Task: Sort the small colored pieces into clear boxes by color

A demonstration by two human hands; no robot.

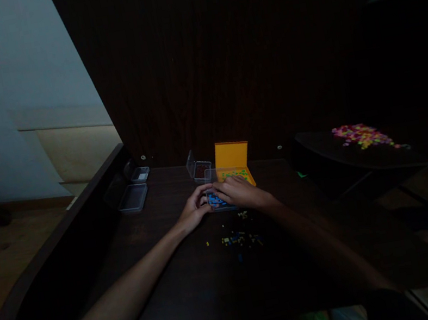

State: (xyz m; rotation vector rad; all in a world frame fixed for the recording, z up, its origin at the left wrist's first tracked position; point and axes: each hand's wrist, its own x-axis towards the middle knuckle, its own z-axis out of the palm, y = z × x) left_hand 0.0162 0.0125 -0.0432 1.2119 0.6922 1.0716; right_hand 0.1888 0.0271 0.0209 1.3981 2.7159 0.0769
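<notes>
In the head view, a clear plastic box (228, 208) holding small blue pieces (215, 200) sits on the dark table, its clear lid raised at the back. My left hand (194, 208) grips the box's left side, with fingers behind and thumb in front. Over the box's right part is my right hand (239, 191), palm down, its fingers bent together above the blue pieces; what they hold, if anything, is hidden. Just behind stands an open yellow case (232, 154) with green and yellow pieces. Loose small yellow and blue pieces (239, 239) lie scattered in front of the box.
Behind the left hand is an open clear box (202, 170) of dark reddish pieces. Farther left are a clear tray (133, 198) and a smaller clear box (141, 174). A raised side panel (64, 247) borders the left. Colourful pieces (365, 134) are heaped on the right ledge.
</notes>
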